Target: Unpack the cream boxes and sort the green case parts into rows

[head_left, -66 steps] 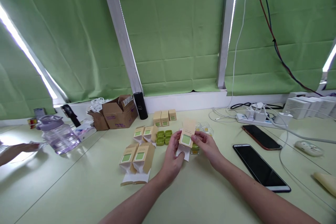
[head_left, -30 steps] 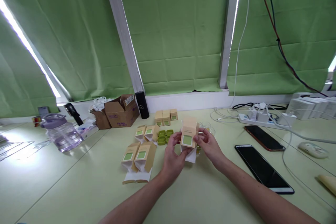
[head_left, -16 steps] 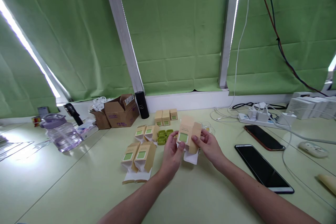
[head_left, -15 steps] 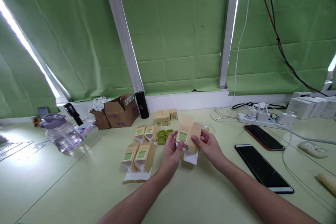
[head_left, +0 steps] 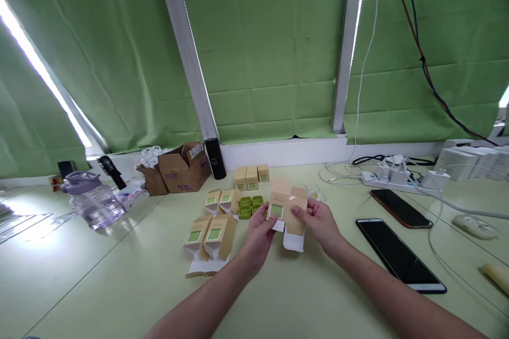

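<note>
Between my two hands is a small tan cardboard box (head_left: 289,211), partly flattened, with a green square on one face and a white flap hanging below. My left hand (head_left: 260,233) pinches its left side, thumb near the green square. On the right side, my right hand (head_left: 318,220) grips it with the thumb on the tan face. To the left stand two tan boxes (head_left: 214,235) with white flaps spread out, and two smaller-looking boxes (head_left: 226,199) behind them. Small green square containers (head_left: 245,212) sit beside my left hand. Several tan boxes (head_left: 252,176) are lined up farther back.
At left are a water bottle (head_left: 95,204), a hairbrush (head_left: 111,172), a brown carton (head_left: 183,169) and a black cylinder (head_left: 215,159). Two phones (head_left: 400,254) lie right of my right arm, near a power strip (head_left: 401,181) with cables and a mouse (head_left: 475,226). Clear round pieces (head_left: 316,193) lie behind my right hand.
The box between my hands has become flatter and wider, its faces spread apart. Its white lower flap now shows more fully. Both hands keep hold in nearly the same place.
</note>
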Motion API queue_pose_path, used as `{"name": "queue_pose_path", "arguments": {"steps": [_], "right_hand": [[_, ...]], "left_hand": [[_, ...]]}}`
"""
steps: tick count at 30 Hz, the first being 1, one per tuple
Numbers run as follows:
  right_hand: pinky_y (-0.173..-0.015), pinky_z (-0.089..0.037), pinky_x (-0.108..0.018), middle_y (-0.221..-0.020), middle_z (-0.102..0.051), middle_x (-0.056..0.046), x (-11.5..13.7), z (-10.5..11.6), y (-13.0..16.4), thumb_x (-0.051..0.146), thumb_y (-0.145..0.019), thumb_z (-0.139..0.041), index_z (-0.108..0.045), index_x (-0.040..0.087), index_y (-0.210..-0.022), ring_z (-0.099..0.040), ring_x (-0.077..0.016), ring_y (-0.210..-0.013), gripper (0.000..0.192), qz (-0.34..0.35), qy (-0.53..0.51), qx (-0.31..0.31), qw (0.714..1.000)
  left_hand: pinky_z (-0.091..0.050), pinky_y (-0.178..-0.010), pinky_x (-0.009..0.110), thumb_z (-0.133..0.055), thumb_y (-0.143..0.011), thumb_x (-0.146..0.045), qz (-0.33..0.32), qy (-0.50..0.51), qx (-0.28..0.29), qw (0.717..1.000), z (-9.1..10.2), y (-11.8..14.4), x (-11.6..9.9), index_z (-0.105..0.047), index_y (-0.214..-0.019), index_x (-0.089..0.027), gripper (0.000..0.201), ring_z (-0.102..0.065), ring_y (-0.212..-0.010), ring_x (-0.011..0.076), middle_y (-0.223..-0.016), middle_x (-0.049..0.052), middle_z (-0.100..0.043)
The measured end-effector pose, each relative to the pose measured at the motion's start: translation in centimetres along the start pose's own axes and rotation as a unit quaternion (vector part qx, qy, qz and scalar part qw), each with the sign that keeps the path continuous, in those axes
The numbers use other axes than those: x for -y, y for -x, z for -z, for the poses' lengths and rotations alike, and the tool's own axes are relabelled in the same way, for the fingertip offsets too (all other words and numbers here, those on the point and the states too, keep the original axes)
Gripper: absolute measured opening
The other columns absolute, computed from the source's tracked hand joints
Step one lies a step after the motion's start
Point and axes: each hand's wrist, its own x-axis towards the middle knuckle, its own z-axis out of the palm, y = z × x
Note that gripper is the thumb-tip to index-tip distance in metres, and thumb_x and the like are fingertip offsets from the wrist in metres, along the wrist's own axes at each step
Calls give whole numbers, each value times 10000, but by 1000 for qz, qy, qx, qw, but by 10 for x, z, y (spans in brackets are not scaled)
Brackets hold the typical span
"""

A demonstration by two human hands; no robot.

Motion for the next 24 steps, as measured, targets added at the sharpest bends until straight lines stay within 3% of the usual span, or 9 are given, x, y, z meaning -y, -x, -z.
{"name": "queue_pose_path", "arguments": {"steps": [8, 11, 13, 15, 17, 20, 22, 24], "right_hand": [[-814, -636, -493, -989, -812, -127, -4, 2, -2, 670, -666, -847, -744, 214, -1029, -776, -345, -885, 592, 24, 23, -18, 999], [-852, -619, -460, -1061, -797, -123, -7, 2, -1, 623, -723, -834, -729, 214, -1070, -761, -311, -922, 547, 49, 14, -4, 999], [-876, -598, -431, -1081, -786, -114, -8, 2, -1, 587, -769, -813, -720, 217, -1087, -741, -290, -960, 496, 79, 19, 10, 997], [-885, -571, -399, -1052, -778, -99, -9, 4, -2, 543, -797, -794, -717, 221, -1072, -715, -274, -979, 430, 115, 45, 5, 992], [-860, -546, -370, -1027, -768, -86, -13, 8, -4, 479, -782, -794, -717, 225, -1043, -687, -267, -975, 372, 141, 88, -28, 986], [-791, -526, -351, -1033, -752, -73, -21, 15, -10, 364, -685, -775, -721, 228, -1027, -651, -265, -928, 372, 141, 132, -85, 977], [-721, -511, -341, -965, -742, -49, -28, 20, -13, 335, -659, -710, -726, 233, -1016, -625, -240, -815, 372, 118, 142, -113, 976], [-660, -497, -326, -940, -738, -38, -35, 23, -16, 313, -640, -680, -720, 231, -1013, -614, -223, -745, 383, 92, 138, -114, 980]], "left_hand": [[-526, -818, 305, -834, -786, -481, -68, -157, -8, 985, -1, 1, -8, -667, -1000, -171, 413, -686, -884, 202, -994, 77, -749], [-523, -777, 305, -782, -841, -473, -115, -238, -16, 964, 3, 0, -11, -642, -890, -180, 329, -667, -829, 193, -901, 56, -721], [-517, -747, 313, -746, -878, -424, -184, -307, -29, 933, 6, -1, -14, -636, -866, -190, 259, -649, -802, 193, -859, 48, -703], [-516, -777, 341, -724, -900, -333, -299, -387, -45, 871, 8, -2, -19, -661, -873, -202, 147, -640, -862, 213, -881, 54, -709], [-507, -853, 390, -710, -900, -216, -429, -455, -55, 778, 10, -2, -25, -697, -898, -223, 15, -622, -954, 234, -941, 58, -733], [-490, -896, 438, -699, -859, -56, -566, -516, -56, 640, 10, 0, -35, -736, -984, -268, 248, -574, -1036, 258, -1016, 52, -757], [-493, -863, 430, -704, -825, -2, -607, -539, -51, 583, 11, 2, -39, -741, -1036, -286, 356, -544, -1055, 271, -1036, 56, -762], [-486, -854, 432, -719, -800, 16, -624, -559, -40, 545, 13, 3, -41, -741, -1062, -295, 407, -527, -1044, 275, -1046, 60, -766]]}}
